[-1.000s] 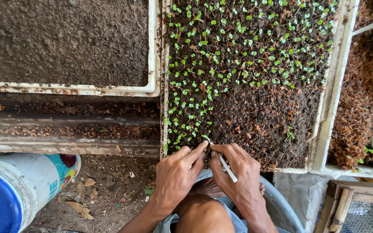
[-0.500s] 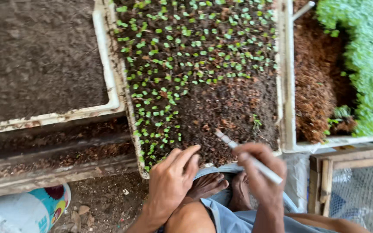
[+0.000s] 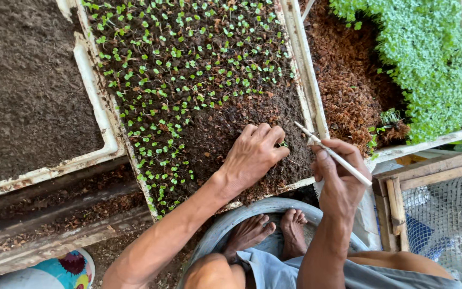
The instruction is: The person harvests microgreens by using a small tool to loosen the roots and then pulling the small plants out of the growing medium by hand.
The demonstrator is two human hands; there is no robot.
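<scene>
1. Left hand rests on bare soil in the seedling tray, fingers curled; whether they pinch the green sprout at their tips, cannot tell
2. Right hand grips a white stick, just right of the left, its tip angled up-left toward the tray rim

Dark brown soil dotted with green seedlings (in rows) in a white tray; reddish-brown coir beside bright green sprouts; white stick; grey-blue shorts.
</scene>
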